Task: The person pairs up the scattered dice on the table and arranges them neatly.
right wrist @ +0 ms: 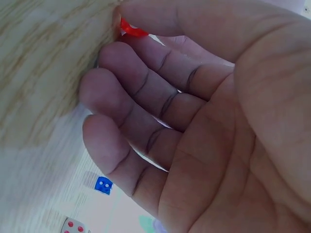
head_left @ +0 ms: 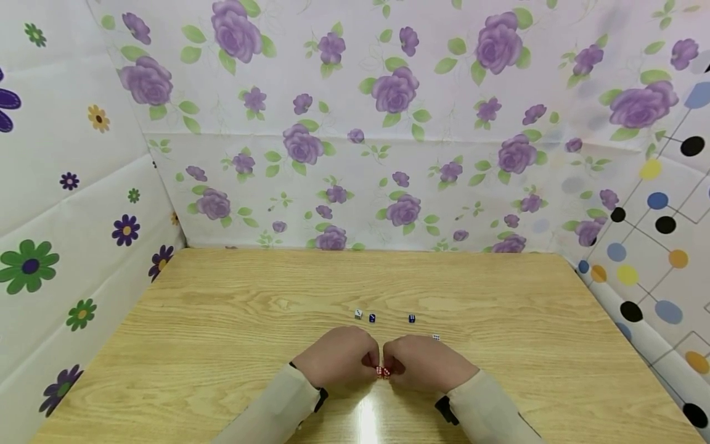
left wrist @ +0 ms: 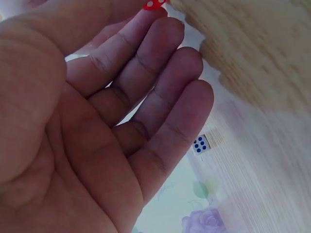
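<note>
Near the front middle of the table, my left hand [head_left: 341,356] pinches a red die [head_left: 379,371] with white pips between thumb and index finger. Facing it, my right hand [head_left: 426,362] pinches a second red die [head_left: 387,372] the same way. The two dice are side by side at the fingertips, low over the wood. Only a sliver of red die [left wrist: 154,4] shows past the left index fingertip in the left wrist view. In the right wrist view, thumb and index finger partly cover the other red die [right wrist: 132,30]. The remaining fingers of both hands are bent loosely.
Beyond the hands on the wooden table [head_left: 249,308] lie a white die [head_left: 358,314] and a blue die [head_left: 372,318] close together. Another blue die [head_left: 412,319] lies to their right. A second white die [head_left: 436,338] sits just behind my right hand. Patterned cloth surrounds the table.
</note>
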Demonstrator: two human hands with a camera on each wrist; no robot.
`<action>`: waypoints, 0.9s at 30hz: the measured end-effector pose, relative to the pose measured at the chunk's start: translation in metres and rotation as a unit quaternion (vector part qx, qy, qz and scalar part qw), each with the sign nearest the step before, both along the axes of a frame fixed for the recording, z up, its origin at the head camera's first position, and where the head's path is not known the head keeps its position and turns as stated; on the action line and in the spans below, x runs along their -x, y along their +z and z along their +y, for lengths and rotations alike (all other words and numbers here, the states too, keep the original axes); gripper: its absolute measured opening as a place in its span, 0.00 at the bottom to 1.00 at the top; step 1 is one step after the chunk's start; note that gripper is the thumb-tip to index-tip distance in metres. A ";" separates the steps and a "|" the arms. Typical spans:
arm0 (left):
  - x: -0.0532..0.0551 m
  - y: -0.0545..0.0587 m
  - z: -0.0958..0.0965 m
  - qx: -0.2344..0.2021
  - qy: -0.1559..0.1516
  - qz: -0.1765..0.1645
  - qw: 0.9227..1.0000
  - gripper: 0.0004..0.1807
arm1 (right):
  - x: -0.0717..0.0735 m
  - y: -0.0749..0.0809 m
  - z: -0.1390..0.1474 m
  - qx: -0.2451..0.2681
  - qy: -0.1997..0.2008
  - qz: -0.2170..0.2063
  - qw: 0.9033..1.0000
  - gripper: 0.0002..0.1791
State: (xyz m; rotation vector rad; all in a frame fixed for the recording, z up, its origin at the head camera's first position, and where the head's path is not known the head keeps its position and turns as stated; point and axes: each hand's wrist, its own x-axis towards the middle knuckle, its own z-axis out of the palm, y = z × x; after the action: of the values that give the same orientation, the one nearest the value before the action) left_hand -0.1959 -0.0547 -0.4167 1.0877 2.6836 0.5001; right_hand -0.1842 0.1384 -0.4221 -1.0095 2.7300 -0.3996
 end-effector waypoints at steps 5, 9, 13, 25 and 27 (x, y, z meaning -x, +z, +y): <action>-0.001 -0.001 0.000 0.006 -0.005 0.004 1.000 0.03 | -0.001 0.000 0.000 -0.001 0.002 -0.004 1.000 0.07; -0.001 0.000 -0.001 0.006 -0.005 -0.008 1.000 0.04 | -0.002 0.000 0.000 -0.003 0.000 -0.016 1.000 0.04; -0.002 0.001 -0.001 0.004 -0.005 -0.021 1.000 0.04 | -0.002 0.001 0.000 0.000 0.000 -0.029 1.000 0.03; -0.002 0.002 -0.004 -0.017 -0.012 -0.054 0.998 0.05 | -0.001 0.003 0.001 0.004 0.000 -0.054 0.999 0.05; -0.002 0.002 -0.006 -0.025 -0.013 -0.063 0.998 0.07 | 0.000 0.005 0.005 0.008 -0.005 -0.054 0.998 0.06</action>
State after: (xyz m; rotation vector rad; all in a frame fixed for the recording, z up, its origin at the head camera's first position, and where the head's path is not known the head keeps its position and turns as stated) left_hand -0.1941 -0.0609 -0.4149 1.0658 2.5568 0.6136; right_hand -0.1844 0.1430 -0.4168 -0.9500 2.6396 -0.4640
